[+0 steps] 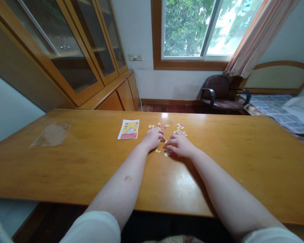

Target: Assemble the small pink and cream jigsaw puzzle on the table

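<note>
Small cardboard jigsaw pieces in yellow, pink and white lie scattered around both hands on the wooden table (96,168). My left hand (154,137) rests over some of them, its bent fingers apart and their tips near the table. Opposite it, my right hand (180,144) reaches inward with fingers spread, close to a yellow puzzle piece (166,142) in the gap between the hands. A loose piece (158,151) lies below my left hand. Several puzzle pieces (168,153) show below my right fingers, and more puzzle pieces (179,126) lie beyond. Both palms hide whatever is beneath them.
Left of the pieces lies a printed picture card (129,129) with a white animal on yellow and pink. A clear plastic bag (52,134) is farther left. Beyond the table stand a glass-door cabinet (101,81), an armchair (219,91) and a bed (276,104).
</note>
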A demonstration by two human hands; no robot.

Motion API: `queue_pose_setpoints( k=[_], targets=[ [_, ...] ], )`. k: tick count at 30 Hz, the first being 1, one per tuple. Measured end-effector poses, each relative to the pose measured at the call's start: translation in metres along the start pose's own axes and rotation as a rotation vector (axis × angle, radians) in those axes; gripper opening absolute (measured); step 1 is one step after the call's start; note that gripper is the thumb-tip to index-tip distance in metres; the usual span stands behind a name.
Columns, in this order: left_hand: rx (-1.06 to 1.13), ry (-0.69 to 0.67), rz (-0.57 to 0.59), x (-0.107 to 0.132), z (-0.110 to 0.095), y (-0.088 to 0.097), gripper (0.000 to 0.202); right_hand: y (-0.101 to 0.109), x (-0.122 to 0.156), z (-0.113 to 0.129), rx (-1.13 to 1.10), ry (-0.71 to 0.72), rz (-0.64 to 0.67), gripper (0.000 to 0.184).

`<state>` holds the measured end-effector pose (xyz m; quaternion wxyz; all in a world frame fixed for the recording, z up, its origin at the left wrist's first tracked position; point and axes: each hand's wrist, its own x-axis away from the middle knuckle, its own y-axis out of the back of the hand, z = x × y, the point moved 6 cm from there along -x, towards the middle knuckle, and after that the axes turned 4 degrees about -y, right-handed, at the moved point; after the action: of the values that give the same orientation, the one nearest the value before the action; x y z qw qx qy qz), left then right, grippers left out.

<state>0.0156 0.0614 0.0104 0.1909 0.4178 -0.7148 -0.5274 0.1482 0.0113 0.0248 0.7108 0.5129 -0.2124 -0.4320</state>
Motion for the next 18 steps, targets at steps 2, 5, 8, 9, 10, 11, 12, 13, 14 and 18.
queue_pose_setpoints(
  k=[2,5,8,9,10,11,12,13,14,18],
  targets=[
    [-0.01,0.035,-0.021,0.0,0.002,0.001,0.032,-0.006,0.002,0.011,-0.028,0.063,0.077,0.026],
    [-0.023,0.085,-0.053,0.0,0.006,0.002,0.032,-0.014,0.003,0.018,-0.004,0.088,0.135,0.031],
    [-0.022,0.098,-0.073,0.0,0.007,0.004,0.032,-0.014,0.001,0.011,0.076,0.022,0.104,0.034],
    [-0.019,0.096,-0.082,0.001,0.007,0.005,0.033,-0.013,0.001,0.006,0.101,-0.018,0.085,0.034],
    [-0.016,0.093,-0.091,0.001,0.007,0.006,0.033,-0.011,0.0,0.0,0.123,-0.062,0.067,0.034],
    [-0.013,0.088,-0.096,0.001,0.006,0.006,0.034,-0.01,-0.001,-0.006,0.139,-0.103,0.052,0.035],
    [-0.008,0.079,-0.096,0.001,0.006,0.006,0.034,-0.008,-0.001,-0.011,0.148,-0.134,0.042,0.035],
    [-0.004,0.062,-0.089,0.001,0.005,0.005,0.034,-0.007,-0.001,-0.015,0.149,-0.154,0.037,0.035],
    [-0.001,0.043,-0.078,0.0,0.004,0.004,0.034,-0.007,-0.002,-0.018,0.142,-0.162,0.034,0.035],
    [-0.001,0.008,-0.037,0.0,0.002,0.0,0.033,-0.003,-0.002,-0.017,0.055,-0.126,0.026,0.028]
  ],
)
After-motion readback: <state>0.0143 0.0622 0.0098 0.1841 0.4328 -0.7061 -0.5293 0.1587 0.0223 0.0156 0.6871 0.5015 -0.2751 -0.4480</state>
